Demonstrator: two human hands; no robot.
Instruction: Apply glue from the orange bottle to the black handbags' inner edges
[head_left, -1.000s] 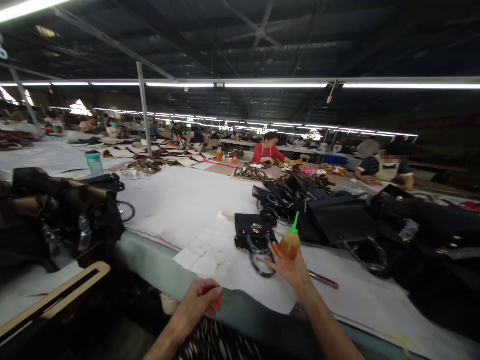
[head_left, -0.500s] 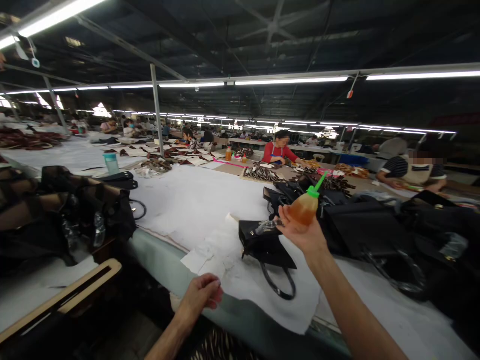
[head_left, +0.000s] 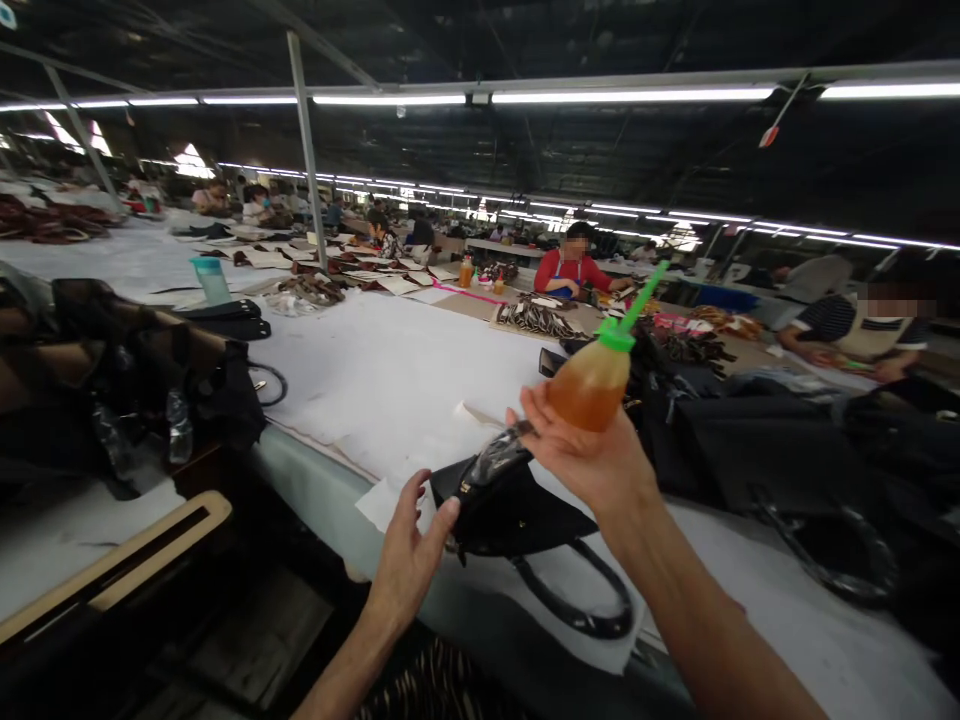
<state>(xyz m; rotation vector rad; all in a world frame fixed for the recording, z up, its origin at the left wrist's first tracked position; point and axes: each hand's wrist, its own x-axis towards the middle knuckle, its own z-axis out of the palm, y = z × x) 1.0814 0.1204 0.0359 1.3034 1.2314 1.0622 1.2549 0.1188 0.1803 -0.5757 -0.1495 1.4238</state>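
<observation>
My right hand [head_left: 589, 455] holds a squeeze bottle [head_left: 589, 385] of amber liquid with a green cap and slanted nozzle, the bottle lying in the palm. Its fingertips also meet the plastic-wrapped handle [head_left: 499, 455] of a small black handbag [head_left: 517, 510]. At the near left corner of that handbag is my left hand [head_left: 409, 555], thumb on the front face and fingers round the side. The bag tilts on the white table covering, and its second handle [head_left: 585, 605] loops toward the table edge.
Black handbags pile up at right [head_left: 757, 450] and left [head_left: 142, 370]. A teal-lidded cup [head_left: 211, 280] stands at the far left of the white-covered table [head_left: 375, 360]. Across it works a person in red [head_left: 589, 272]; another in stripes [head_left: 832, 325] sits right. A wooden frame [head_left: 161, 560] lies at lower left.
The handbag has come nearer to me and tilted. My left hand has moved up and forward onto its corner, while my right hand still holds the bottle. The view has tipped downward.
</observation>
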